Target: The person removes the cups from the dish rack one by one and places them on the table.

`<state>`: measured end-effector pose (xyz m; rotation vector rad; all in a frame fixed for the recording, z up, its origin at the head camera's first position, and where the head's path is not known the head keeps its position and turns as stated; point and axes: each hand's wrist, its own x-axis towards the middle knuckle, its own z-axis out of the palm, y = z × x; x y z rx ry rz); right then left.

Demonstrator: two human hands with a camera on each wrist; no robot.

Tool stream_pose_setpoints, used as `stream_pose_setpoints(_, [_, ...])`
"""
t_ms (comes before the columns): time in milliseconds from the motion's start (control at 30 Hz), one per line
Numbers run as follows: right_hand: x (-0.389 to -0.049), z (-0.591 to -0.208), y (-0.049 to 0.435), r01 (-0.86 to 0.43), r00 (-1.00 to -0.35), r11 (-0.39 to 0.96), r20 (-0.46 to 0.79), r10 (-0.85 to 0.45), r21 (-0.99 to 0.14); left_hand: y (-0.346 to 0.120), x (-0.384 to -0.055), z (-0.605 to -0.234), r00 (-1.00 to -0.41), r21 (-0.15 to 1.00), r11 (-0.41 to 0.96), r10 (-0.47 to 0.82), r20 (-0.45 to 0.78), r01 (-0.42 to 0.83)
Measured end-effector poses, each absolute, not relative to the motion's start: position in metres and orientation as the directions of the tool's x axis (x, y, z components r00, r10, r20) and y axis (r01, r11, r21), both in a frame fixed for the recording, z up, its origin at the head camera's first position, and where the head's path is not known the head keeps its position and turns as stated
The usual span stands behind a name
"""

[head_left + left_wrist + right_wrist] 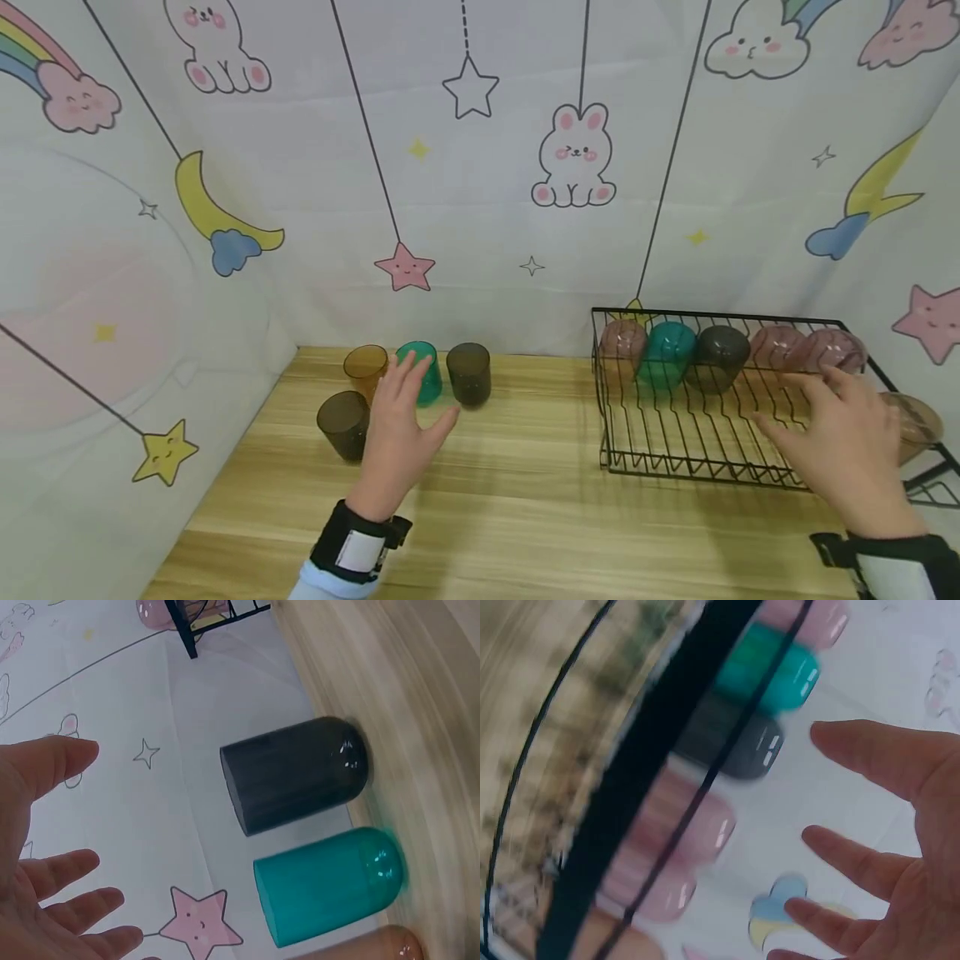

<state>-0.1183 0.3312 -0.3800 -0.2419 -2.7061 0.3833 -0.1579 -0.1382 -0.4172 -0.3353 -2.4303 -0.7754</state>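
Spreading left hand (397, 437), empty, by upright cups (469, 379) near table's (540, 517) back-left corner; spreading right hand (855, 458), empty, near rack's (750, 317) right edge, facing upturned cups (670, 354), presumably inverted for draining.

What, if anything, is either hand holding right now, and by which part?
Nothing is held: the left hand is empty near the upright teal cup, the right hand empty by the wire rack.
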Motion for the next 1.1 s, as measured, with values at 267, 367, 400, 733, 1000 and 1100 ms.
stream_pose_setpoints(267, [-0.121,-0.385,0.387,0.320,-0.877,0.929,0.313,0.365,-0.186,-0.111,-0.157,-0.432,-0.856,0.339,0.874,0.148,0.496,0.347])
stream_pose_setpoints(367, [-0.121,-0.392,0.399,0.300,-0.896,0.929,0.271,0.353,-0.216,-0.104,-0.157,-0.436,-0.869,0.307,0.892,0.163,0.467,0.332])
stream_pose_setpoints(400, [-0.121,-0.394,0.403,0.290,-0.900,0.930,0.264,0.346,-0.228,-0.102,-0.157,-0.437,-0.876,0.298,0.897,0.169,0.451,0.326])
stream_pose_setpoints(733, [-0.124,-0.402,0.422,0.343,-0.895,0.878,0.167,0.413,-0.332,-0.087,-0.156,-0.447,-0.906,0.280,0.906,0.204,0.370,0.319])
stream_pose_setpoints(1000, [-0.128,-0.401,0.418,0.385,-0.884,0.862,0.137,0.448,-0.331,-0.086,-0.155,-0.452,-0.918,0.303,0.903,0.196,0.344,0.306])
stream_pose_setpoints(1100, [-0.129,-0.401,0.417,0.397,-0.884,0.864,0.124,0.451,-0.310,-0.086,-0.155,-0.454,-0.923,0.304,0.905,0.193,0.333,0.299])
